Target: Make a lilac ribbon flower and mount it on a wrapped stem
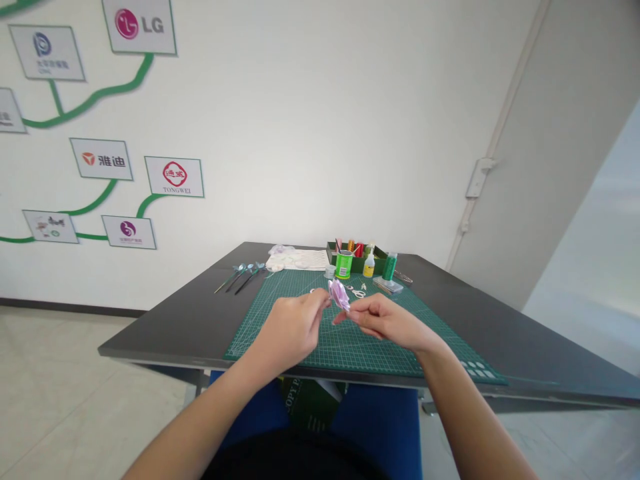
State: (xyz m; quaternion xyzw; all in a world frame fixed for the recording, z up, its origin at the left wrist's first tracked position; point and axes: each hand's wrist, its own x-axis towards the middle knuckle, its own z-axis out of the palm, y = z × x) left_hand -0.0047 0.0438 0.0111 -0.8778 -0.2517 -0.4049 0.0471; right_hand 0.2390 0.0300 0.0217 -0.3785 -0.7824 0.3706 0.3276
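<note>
A shiny pale-purple artificial flower [339, 295] is held up above the green cutting mat [350, 343], between my hands. My right hand [385, 320] is closed, its thumb and index finger pinching the flower's lower right end. From the other side, my left hand [295, 327] is closed with its fingertips against the flower's left edge; the exact grip is partly hidden. Just beyond the flower, a pair of white-handled scissors [357, 292] lies on the mat. A small white jar [329, 271] stands behind.
At the back are a green can [343, 265], a glue bottle [369, 264], a green spool [389, 267] and a dark green box [380, 254] with coloured thread spools. Several stemmed blue-grey flowers [243, 269] lie left. White sheets [300, 259] lie at the mat's far edge.
</note>
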